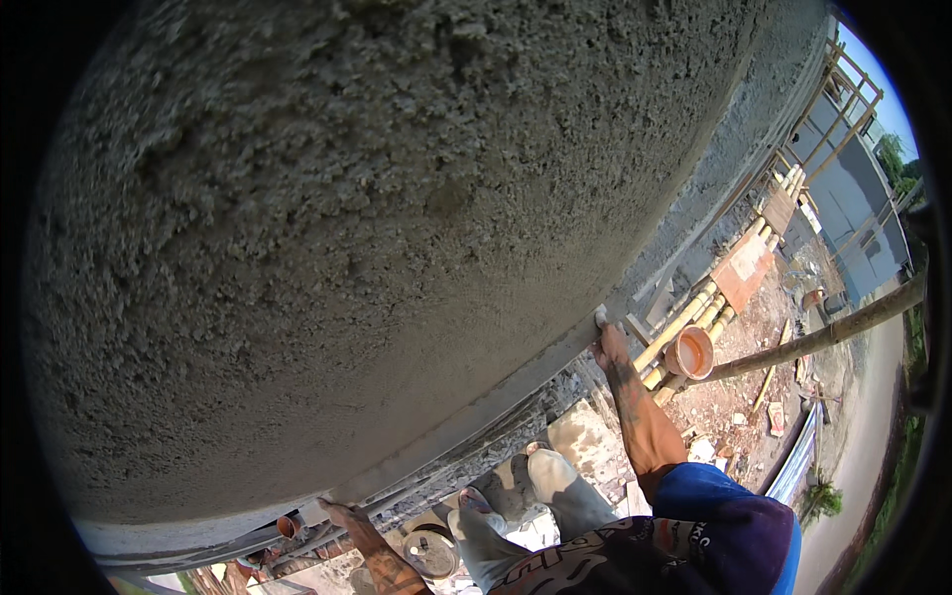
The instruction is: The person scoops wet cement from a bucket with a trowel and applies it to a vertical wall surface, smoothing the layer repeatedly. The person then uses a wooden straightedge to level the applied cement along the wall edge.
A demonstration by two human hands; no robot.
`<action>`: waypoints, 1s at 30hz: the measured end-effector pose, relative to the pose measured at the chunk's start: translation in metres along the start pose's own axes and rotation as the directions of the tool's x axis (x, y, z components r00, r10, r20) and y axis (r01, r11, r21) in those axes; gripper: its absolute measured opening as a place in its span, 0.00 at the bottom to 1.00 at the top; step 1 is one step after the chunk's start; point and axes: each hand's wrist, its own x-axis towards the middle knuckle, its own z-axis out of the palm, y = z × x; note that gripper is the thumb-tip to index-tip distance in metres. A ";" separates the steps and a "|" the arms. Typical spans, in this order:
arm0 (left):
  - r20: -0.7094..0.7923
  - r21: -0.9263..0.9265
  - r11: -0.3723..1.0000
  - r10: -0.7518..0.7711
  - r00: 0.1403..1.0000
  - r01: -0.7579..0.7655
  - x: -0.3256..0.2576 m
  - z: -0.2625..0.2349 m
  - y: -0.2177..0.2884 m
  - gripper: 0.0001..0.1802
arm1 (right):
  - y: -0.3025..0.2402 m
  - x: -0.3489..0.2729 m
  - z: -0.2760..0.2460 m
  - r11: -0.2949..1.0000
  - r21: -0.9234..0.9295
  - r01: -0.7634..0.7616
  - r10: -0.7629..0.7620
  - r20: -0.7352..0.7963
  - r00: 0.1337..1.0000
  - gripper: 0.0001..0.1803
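Observation:
A broad wall of rough, wet-looking grey plaster [397, 218] fills most of the view. Along its lower part lies a long grey straightedge [466, 420], slanting up to the right and pressed close to the plaster. My left hand [347, 518] is closed on its lower left end. At the upper right end my right hand [611, 343] grips it, arm stretched out. The plaster just above the straightedge looks smoother than the coarse surface higher up. The fingers of both hands are partly hidden.
I stand on narrow scaffold boards [585, 436]. An orange bucket [689, 353] sits by bamboo poles [684, 322] at my right, where a thick slanting pole [823, 342] crosses. A round container [429, 552] is near my feet. Rubble [734, 397] covers the ground below.

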 end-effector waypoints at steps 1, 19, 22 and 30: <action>0.019 -0.009 1.000 -0.020 1.000 0.020 -0.005 0.002 0.011 0.49 | -0.005 -0.007 0.008 1.000 0.008 0.019 -0.018 -0.036 0.999 0.22; 0.178 -0.101 0.992 -0.050 0.983 0.069 -0.067 0.008 0.123 0.46 | -0.097 -0.047 0.063 0.999 0.038 0.016 -0.017 0.022 1.000 0.20; 0.205 -0.121 0.991 -0.039 0.978 0.065 -0.079 0.010 0.141 0.45 | -0.110 -0.048 0.067 0.998 0.061 0.016 -0.016 0.001 1.000 0.19; 0.204 -0.029 0.999 -0.017 0.979 0.023 -0.103 0.011 0.175 0.43 | -0.148 -0.067 0.081 1.000 0.002 0.017 -0.017 0.020 1.000 0.21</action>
